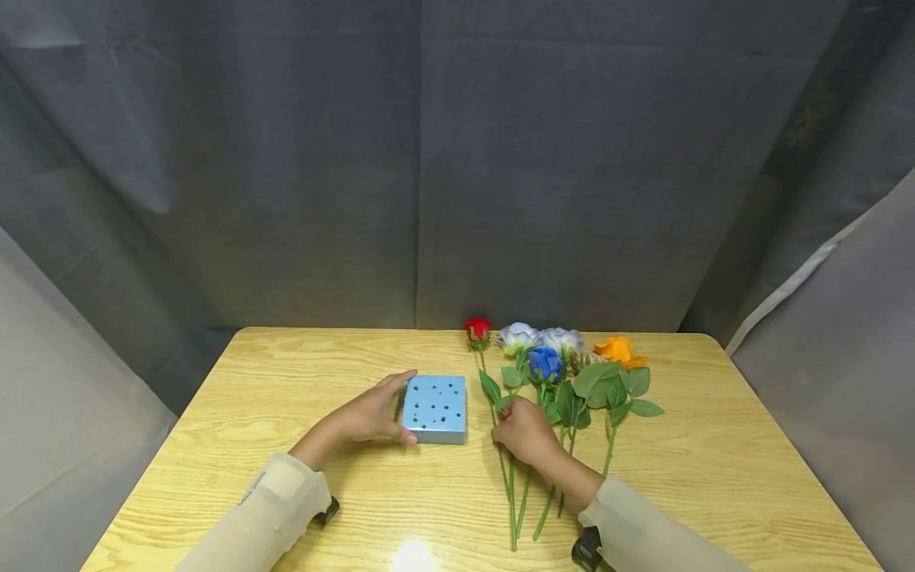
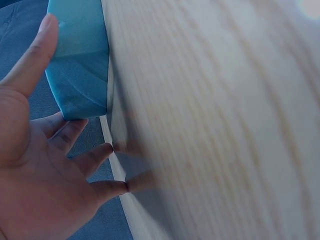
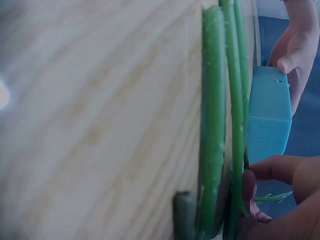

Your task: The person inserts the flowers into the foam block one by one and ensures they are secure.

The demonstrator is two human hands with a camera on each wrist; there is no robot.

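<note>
A light-blue foam block (image 1: 434, 409) with several small holes in its top lies on the table. At its left side my left hand (image 1: 368, 413) holds it, thumb at the near corner and forefinger at the far one; the other fingers are spread against the table in the left wrist view. To the block's right lies a red rose (image 1: 478, 332) with a thin stem. My right hand (image 1: 527, 430) pinches that stem partway down between thumb and forefinger. Its other fingers are partly hidden. Thicker green stems (image 3: 214, 115) run close beside the hand in the right wrist view.
Right of the red rose lie a blue rose (image 1: 546, 364), pale flowers (image 1: 519, 337) and an orange flower (image 1: 620, 350), leaves and stems overlapping. The wooden table (image 1: 286, 373) ends at a dark grey curtain (image 1: 322, 199) behind.
</note>
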